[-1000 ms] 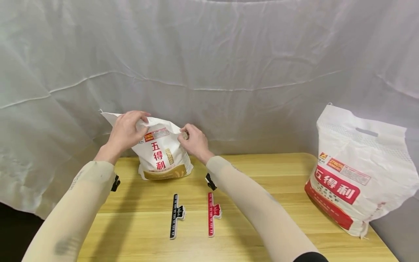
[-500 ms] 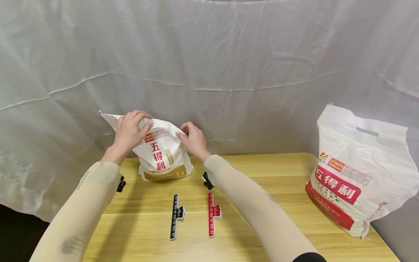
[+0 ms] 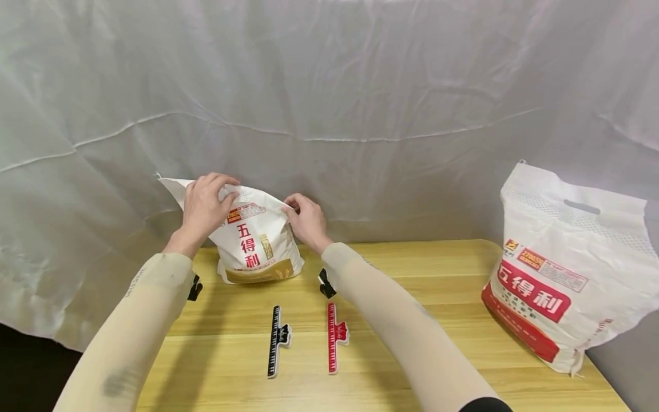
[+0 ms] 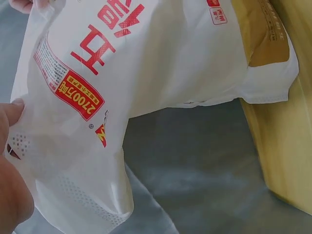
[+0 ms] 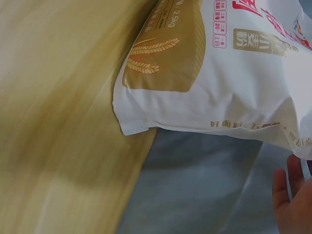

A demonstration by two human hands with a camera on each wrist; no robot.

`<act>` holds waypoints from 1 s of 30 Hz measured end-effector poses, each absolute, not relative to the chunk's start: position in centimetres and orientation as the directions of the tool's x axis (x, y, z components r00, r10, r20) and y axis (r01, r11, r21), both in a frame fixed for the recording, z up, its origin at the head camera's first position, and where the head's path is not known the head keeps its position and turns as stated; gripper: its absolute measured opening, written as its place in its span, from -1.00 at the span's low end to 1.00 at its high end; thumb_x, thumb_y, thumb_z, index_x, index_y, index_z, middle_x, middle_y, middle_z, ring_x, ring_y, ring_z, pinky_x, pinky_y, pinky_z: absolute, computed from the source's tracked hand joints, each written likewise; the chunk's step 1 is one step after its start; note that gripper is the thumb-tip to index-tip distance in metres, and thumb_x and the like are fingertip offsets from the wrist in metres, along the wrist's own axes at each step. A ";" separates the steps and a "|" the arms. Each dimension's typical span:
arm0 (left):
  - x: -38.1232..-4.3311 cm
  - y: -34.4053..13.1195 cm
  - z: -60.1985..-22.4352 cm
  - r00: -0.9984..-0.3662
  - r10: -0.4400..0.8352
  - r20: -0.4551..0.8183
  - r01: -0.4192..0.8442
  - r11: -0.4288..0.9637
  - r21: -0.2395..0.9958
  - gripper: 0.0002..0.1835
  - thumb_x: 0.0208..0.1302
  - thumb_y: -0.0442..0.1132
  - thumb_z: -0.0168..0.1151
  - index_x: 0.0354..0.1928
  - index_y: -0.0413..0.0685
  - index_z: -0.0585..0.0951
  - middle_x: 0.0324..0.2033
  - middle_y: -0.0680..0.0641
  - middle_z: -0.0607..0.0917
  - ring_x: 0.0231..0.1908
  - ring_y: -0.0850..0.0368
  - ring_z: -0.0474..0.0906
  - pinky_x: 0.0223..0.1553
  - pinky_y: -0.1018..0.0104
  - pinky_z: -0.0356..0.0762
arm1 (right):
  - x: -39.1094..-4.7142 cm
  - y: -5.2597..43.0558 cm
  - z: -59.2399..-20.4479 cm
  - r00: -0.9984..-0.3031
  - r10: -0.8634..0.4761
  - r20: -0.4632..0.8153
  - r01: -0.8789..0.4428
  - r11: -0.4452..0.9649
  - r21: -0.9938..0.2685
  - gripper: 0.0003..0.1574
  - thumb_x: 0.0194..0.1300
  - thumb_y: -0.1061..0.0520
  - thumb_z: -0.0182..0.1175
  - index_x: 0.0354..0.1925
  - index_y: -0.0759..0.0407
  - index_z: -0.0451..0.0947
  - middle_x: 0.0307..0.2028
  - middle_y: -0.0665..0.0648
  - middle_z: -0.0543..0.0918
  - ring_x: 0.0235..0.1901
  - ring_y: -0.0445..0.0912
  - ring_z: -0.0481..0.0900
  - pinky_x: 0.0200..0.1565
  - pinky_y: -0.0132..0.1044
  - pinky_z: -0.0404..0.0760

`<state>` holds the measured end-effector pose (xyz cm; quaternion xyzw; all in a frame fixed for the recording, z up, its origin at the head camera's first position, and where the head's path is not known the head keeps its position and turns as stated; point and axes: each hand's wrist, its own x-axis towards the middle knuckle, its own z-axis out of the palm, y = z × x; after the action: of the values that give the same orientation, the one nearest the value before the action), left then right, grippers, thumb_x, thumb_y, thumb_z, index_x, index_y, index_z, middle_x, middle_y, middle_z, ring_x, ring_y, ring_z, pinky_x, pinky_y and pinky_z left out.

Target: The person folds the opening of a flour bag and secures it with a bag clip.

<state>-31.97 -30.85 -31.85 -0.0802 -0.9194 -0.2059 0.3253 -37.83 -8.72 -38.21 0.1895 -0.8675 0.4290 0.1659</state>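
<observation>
A white flour bag [image 3: 257,237] with red lettering and a gold lower band stands at the back left of the table. My left hand [image 3: 203,206] grips its upper edge left of the middle, thumb on the front. In the left wrist view, that thumb [image 4: 13,111] presses the plastic near a dotted strip, and the bag's corner hangs free below. At the bag's upper right corner, my right hand [image 3: 307,220] pinches the edge between thumb and fingers. The right wrist view shows just part of this hand [image 5: 296,200] beside the bag's side; its grip is cut off there.
Two long clips with piano-key patterns, one black [image 3: 275,341] and one red [image 3: 333,339], lie on the wooden table [image 3: 412,269] in front of the bag. A larger red-and-white flour bag [image 3: 582,246] stands at the right. Grey cloth [image 3: 360,86] hangs behind.
My left hand has shifted slightly right along the bag's top. The right thumb has moved on the corner, and the top edge between the hands looks smoother. Bag base and clips stay put.
</observation>
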 end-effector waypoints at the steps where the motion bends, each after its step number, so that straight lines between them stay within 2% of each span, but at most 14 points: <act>1: -32.0 -30.9 -31.9 -0.776 0.010 0.630 0.280 0.902 0.330 -0.79 0.37 -0.34 0.34 0.01 -0.13 0.70 0.11 -0.22 0.67 0.21 -0.28 0.46 0.32 -0.24 0.20 | -37.8 -8.7 -38.3 -0.875 -0.183 0.448 -0.468 0.557 -0.687 -0.82 0.50 -0.06 0.27 -0.05 -0.05 0.67 -0.16 -0.07 0.73 -0.18 -0.17 0.66 -0.08 -0.20 0.59; 11: -32.4 -31.1 -31.9 -0.769 -0.032 0.638 0.273 0.886 0.374 -0.90 0.40 -0.31 0.36 -0.11 -0.12 0.74 -0.05 -0.19 0.73 0.07 -0.23 0.52 0.22 -0.20 0.24 | -37.9 -8.4 -38.6 -0.892 -0.179 0.416 -0.444 0.519 -0.730 -0.84 0.50 -0.09 0.27 -0.10 -0.08 0.68 -0.23 -0.09 0.73 -0.24 -0.17 0.65 -0.13 -0.22 0.59; 19: -32.8 -31.4 -32.4 -0.788 -0.055 0.613 0.262 0.871 0.416 -0.90 0.41 -0.27 0.35 -0.12 -0.11 0.74 -0.05 -0.18 0.73 0.03 -0.20 0.53 0.21 -0.18 0.22 | -37.9 -8.3 -39.1 -0.894 -0.177 0.411 -0.441 0.506 -0.741 -0.89 0.48 -0.03 0.31 -0.13 -0.06 0.69 -0.25 -0.09 0.75 -0.25 -0.18 0.66 -0.13 -0.25 0.60; 25: -32.6 -31.5 -32.6 -0.808 -0.052 0.587 0.259 0.864 0.433 -0.91 0.41 -0.28 0.35 -0.13 -0.10 0.74 -0.07 -0.17 0.72 0.04 -0.19 0.51 0.25 -0.18 0.19 | -37.5 -8.4 -39.3 -0.900 -0.165 0.403 -0.430 0.485 -0.761 -0.83 0.49 -0.05 0.30 -0.09 -0.02 0.69 -0.24 -0.06 0.74 -0.24 -0.18 0.65 -0.13 -0.26 0.59; 30: -32.3 -31.6 -32.5 -0.812 -0.046 0.582 0.267 0.857 0.440 -0.92 0.41 -0.29 0.35 -0.13 -0.12 0.74 -0.06 -0.18 0.72 0.04 -0.20 0.51 0.27 -0.19 0.17 | -37.2 -8.4 -39.3 -0.899 -0.152 0.411 -0.434 0.445 -0.784 -0.76 0.46 -0.01 0.33 0.01 0.04 0.70 -0.14 0.00 0.76 -0.17 -0.15 0.67 -0.04 -0.28 0.61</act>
<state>-32.34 -31.56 -32.50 -0.0603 -0.9156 -0.2602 0.3006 -37.21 -8.36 -39.30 0.1750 -0.8380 0.4971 0.1417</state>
